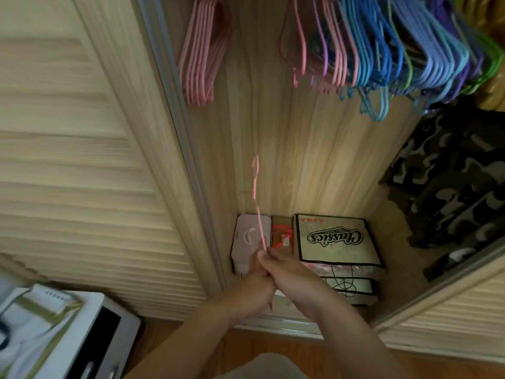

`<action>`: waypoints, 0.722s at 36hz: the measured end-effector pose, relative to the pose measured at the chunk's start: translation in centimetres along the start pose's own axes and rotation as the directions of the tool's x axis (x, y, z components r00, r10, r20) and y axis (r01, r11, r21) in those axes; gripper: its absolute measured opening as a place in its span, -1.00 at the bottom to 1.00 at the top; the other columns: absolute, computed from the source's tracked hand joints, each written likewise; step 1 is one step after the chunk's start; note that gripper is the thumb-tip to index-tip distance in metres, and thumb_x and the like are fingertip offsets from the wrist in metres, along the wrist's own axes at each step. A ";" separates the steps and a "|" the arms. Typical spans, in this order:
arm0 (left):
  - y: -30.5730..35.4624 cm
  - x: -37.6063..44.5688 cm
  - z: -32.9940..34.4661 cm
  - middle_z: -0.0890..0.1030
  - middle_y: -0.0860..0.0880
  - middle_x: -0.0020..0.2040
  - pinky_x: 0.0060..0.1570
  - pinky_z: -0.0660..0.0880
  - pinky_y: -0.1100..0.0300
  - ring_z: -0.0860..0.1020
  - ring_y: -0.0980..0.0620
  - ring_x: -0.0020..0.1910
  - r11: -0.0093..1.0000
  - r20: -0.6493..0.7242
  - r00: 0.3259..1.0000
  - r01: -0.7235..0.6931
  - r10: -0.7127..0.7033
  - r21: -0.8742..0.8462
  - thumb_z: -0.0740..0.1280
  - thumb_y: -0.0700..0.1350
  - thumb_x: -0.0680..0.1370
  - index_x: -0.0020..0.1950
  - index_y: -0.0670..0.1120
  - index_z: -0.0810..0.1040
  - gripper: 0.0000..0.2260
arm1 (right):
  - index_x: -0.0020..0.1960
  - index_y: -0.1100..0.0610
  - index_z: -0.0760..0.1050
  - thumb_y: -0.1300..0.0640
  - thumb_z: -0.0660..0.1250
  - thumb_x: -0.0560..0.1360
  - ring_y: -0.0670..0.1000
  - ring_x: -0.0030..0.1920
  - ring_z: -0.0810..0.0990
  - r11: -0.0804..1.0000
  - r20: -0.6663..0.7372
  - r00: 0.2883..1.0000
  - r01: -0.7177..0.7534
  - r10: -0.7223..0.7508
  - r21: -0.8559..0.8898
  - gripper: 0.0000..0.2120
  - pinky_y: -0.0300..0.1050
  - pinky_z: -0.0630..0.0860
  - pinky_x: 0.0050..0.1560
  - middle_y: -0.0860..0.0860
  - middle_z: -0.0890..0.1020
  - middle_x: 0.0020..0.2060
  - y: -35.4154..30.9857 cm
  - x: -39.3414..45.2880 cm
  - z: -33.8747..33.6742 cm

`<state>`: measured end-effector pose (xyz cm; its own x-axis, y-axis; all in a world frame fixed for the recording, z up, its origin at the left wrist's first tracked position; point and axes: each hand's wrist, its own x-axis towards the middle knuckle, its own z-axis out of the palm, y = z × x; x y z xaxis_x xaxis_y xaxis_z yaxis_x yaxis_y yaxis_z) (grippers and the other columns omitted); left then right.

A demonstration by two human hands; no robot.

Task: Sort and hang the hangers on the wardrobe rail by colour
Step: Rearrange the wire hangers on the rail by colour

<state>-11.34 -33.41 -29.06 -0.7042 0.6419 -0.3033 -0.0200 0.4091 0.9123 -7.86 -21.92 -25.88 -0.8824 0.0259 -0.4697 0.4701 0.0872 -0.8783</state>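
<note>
Both hands meet low in front of the open wardrobe: the right hand [295, 277] and the left hand [252, 283] curl their fingers around one pink hanger [258, 203], hook pointing up. On the rail, a pink group [199, 56] already hangs apart at the left; the mixed bunch [396, 50] of pink, purple, blue and green looks unsorted, so most sorting remains.

Open gap [254, 50] between pink hangers [199, 53]

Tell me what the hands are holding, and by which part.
Both hands, left hand and right hand, grip one pink hanger by its lower end, with its hook pointing up. Which exact part they clasp cannot be told.
</note>
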 end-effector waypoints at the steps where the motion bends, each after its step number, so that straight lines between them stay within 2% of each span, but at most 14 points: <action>1: 0.3 -0.2 0.0 0.33 -0.04 0.45 0.06 0.33 0.64 0.40 0.33 0.28 0.999 0.007 0.999 -0.033 0.033 0.030 0.23 0.16 0.51 0.54 -0.06 0.19 -0.35 | 0.38 -0.04 0.46 -0.06 0.13 0.71 -0.08 0.28 0.51 1.000 -0.006 1.000 0.007 -0.007 0.012 -0.70 -0.22 0.40 0.14 -0.05 0.57 0.28 -0.3 0.1 -0.1; 3: 0.6 -0.5 0.0 0.24 0.08 0.48 0.11 0.26 0.68 0.31 0.52 0.33 0.995 0.031 0.995 -0.093 0.092 0.034 0.35 0.11 0.57 0.62 0.01 0.01 -0.26 | 0.21 -0.09 0.52 0.04 0.15 0.71 -0.05 0.23 0.56 0.998 -0.008 1.000 0.024 -0.024 0.062 -0.81 -0.21 0.47 0.09 -0.05 0.62 0.18 -0.9 0.2 -0.4; 5: 0.9 -0.5 -0.4 0.32 0.18 0.44 0.14 0.34 0.60 0.36 0.58 0.27 0.988 0.041 0.987 -0.157 0.157 -0.007 0.42 -0.03 0.60 0.62 0.10 -0.09 -0.20 | 0.14 -0.11 0.56 0.04 0.16 0.71 -0.01 0.20 0.59 0.996 -0.041 0.998 0.044 -0.040 0.080 -0.81 -0.08 0.55 0.20 -0.05 0.64 0.11 -1.4 0.2 -0.5; 7: 1.2 -0.5 -0.8 0.44 0.11 0.38 0.18 0.42 0.49 0.46 0.43 0.30 0.980 0.010 0.980 -0.197 0.198 -0.024 0.45 -0.08 0.58 0.57 0.15 0.01 -0.25 | 0.17 -0.06 0.59 0.03 0.17 0.70 0.08 0.19 0.61 0.997 -0.085 0.995 0.061 -0.057 0.049 -0.78 0.10 0.53 0.30 0.07 0.65 0.12 -1.6 0.4 -0.3; 9: 1.5 -0.4 -1.3 0.44 0.02 0.42 0.23 0.47 0.38 0.49 0.31 0.34 0.974 -0.032 0.973 -0.227 0.227 0.011 0.48 -0.05 0.55 0.58 0.17 0.06 -0.24 | 0.17 -0.01 0.60 0.03 0.17 0.70 0.12 0.15 0.65 0.994 -0.123 0.989 0.089 -0.081 0.064 -0.77 0.16 0.55 0.27 0.15 0.66 0.10 -1.5 0.5 -0.2; 12: 1.4 -0.5 -2.6 0.16 0.14 0.62 0.49 0.37 0.08 0.27 0.22 0.54 0.978 -0.007 0.983 -0.181 0.182 0.104 0.52 0.16 0.47 0.60 0.40 -0.04 -0.09 | 0.20 -0.07 0.60 0.04 0.15 0.71 0.02 0.04 0.69 0.986 -0.144 0.985 0.115 -0.097 0.120 -0.75 0.04 0.63 0.07 0.03 0.69 0.05 -1.2 0.8 -0.4; 13: 1.5 -0.6 -3.0 0.16 0.16 0.62 0.54 0.29 0.04 0.22 0.19 0.57 0.969 -0.004 0.982 -0.186 0.189 0.162 0.50 0.23 0.47 0.58 0.44 0.02 -0.15 | 0.21 -0.04 0.59 0.05 0.13 0.72 0.02 -0.04 0.68 0.986 -0.155 0.983 0.119 -0.100 0.114 -0.74 -0.02 0.61 -0.01 0.04 0.69 0.00 -1.1 0.8 -0.6; 14: 1.9 -0.8 -3.6 0.26 0.11 0.57 0.54 0.28 0.07 0.26 0.17 0.55 0.952 -0.023 0.976 -0.208 0.218 0.225 0.47 0.24 0.49 0.53 0.46 0.16 -0.29 | 0.19 0.02 0.58 0.07 0.11 0.72 0.01 -0.13 0.65 0.987 -0.169 0.980 0.126 -0.108 0.103 -0.74 -0.09 0.57 -0.08 0.05 0.67 -0.09 -1.1 1.0 -0.9; 16: 2.9 -1.5 -4.6 0.51 0.15 0.35 0.42 0.36 0.22 0.43 0.22 0.39 0.911 -0.163 0.943 -0.218 0.289 0.350 0.40 0.12 0.60 0.38 0.41 0.42 -0.62 | 0.16 0.11 0.57 0.11 0.09 0.73 0.00 -0.22 0.54 0.988 -0.205 0.973 0.126 -0.105 0.093 -0.72 -0.26 0.51 -0.25 0.07 0.59 -0.20 -0.6 1.2 -1.3; 18: 4.7 -2.4 -5.7 0.60 0.27 0.15 0.22 0.48 0.32 0.55 0.32 0.18 0.908 -0.421 0.839 -0.187 0.346 0.375 0.34 -0.03 0.66 0.26 0.26 0.57 -0.77 | 0.17 0.15 0.57 0.12 0.09 0.73 0.03 -0.19 0.50 0.988 -0.252 0.964 0.111 -0.081 0.107 -0.72 -0.33 0.45 -0.35 0.13 0.55 -0.16 -0.2 1.5 -1.5; 21: 8.5 -3.8 -8.0 0.66 0.21 0.02 0.01 0.46 0.45 0.59 0.30 0.02 0.889 -0.717 0.527 -0.300 0.456 0.346 0.31 -0.25 0.63 0.12 0.06 0.64 -0.78 | 0.14 0.13 0.56 0.11 0.08 0.73 0.01 -0.21 0.49 0.990 -0.282 0.956 0.110 -0.083 0.083 -0.72 -0.30 0.45 -0.31 0.12 0.54 -0.18 -0.2 1.8 -0.9; 22: 9.8 -4.3 -8.9 0.65 0.15 0.02 0.03 0.46 0.44 0.59 0.27 0.01 0.849 -0.755 0.399 -0.341 0.520 0.405 0.29 -0.30 0.60 0.11 -0.01 0.63 -0.76 | 0.14 0.12 0.56 0.10 0.08 0.73 -0.01 -0.24 0.49 0.990 -0.284 0.954 0.121 -0.097 0.067 -0.72 -0.28 0.45 -0.30 0.09 0.53 -0.20 -0.6 2.0 -0.8; 24: 12.3 -4.9 -11.1 0.59 0.01 0.09 0.14 0.49 0.23 0.56 0.11 0.09 0.734 -0.736 0.159 -0.355 0.658 0.580 0.27 -0.36 0.51 0.14 -0.12 0.60 -0.72 | 0.14 0.14 0.57 0.10 0.07 0.73 -0.05 -0.31 0.48 0.986 -0.292 0.945 0.163 -0.149 0.025 -0.71 -0.27 0.43 -0.33 0.06 0.52 -0.28 -2.2 2.2 -0.6; 26: 14.3 -5.0 -13.4 0.53 -0.16 0.19 0.30 0.44 0.01 0.49 -0.09 0.24 0.651 -0.675 0.024 -0.290 0.738 0.701 0.29 -0.38 0.44 0.20 -0.23 0.57 -0.66 | 0.13 0.16 0.56 0.09 0.07 0.73 -0.05 -0.37 0.48 0.973 -0.296 0.928 0.232 -0.225 -0.011 -0.70 -0.24 0.40 -0.38 0.06 0.49 -0.32 -4.6 2.4 -0.7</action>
<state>-17.64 -39.43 -10.79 -0.5105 -0.1205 0.8514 0.6892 0.5348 0.4889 -12.14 -21.53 -22.85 -0.9304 0.2989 -0.2121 0.2521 0.1017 -0.9623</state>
